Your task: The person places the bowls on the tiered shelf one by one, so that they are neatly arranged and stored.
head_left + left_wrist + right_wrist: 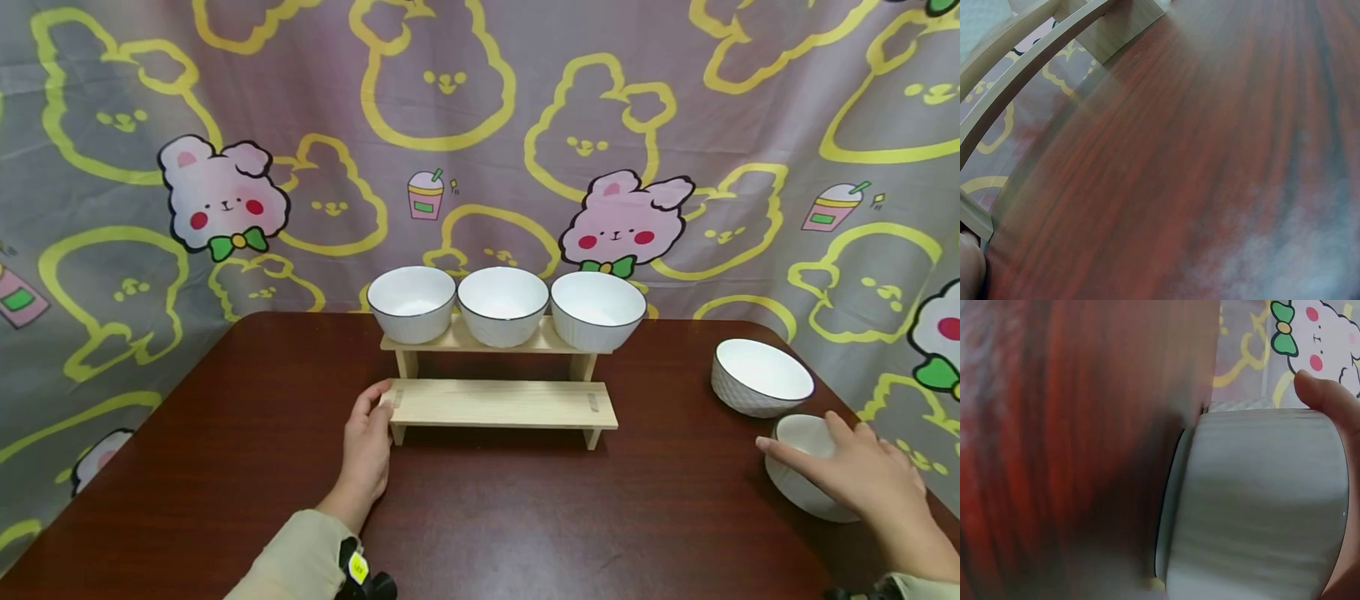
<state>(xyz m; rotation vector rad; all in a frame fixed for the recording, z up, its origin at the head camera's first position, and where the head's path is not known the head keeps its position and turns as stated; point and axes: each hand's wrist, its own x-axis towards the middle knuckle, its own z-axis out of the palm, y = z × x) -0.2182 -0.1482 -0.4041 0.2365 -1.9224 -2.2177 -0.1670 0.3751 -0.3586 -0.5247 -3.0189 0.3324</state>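
Note:
A two-tier wooden stand (pixel 498 402) stands on the dark table. My left hand (pixel 366 446) grips the left end of its lower board; only a bit of that hand (pixel 971 265) shows at the corner of the left wrist view. Over at the right, my right hand (pixel 873 475) hovers over a white bowl (pixel 798 487), fingers spread and thumb out past the rim. In the right wrist view the thumb (pixel 1319 394) stands apart from the side of this bowl (pixel 1260 500). The hand partly hides the bowl in the head view.
Three white bowls with dark rims, left (pixel 412 325), middle (pixel 502 329) and right (pixel 597 333), stand in a row on the upper board. Another white bowl (pixel 750 392) with a textured side sits behind the one at my right hand. A patterned curtain (pixel 315 100) hangs behind the table (pixel 247 450).

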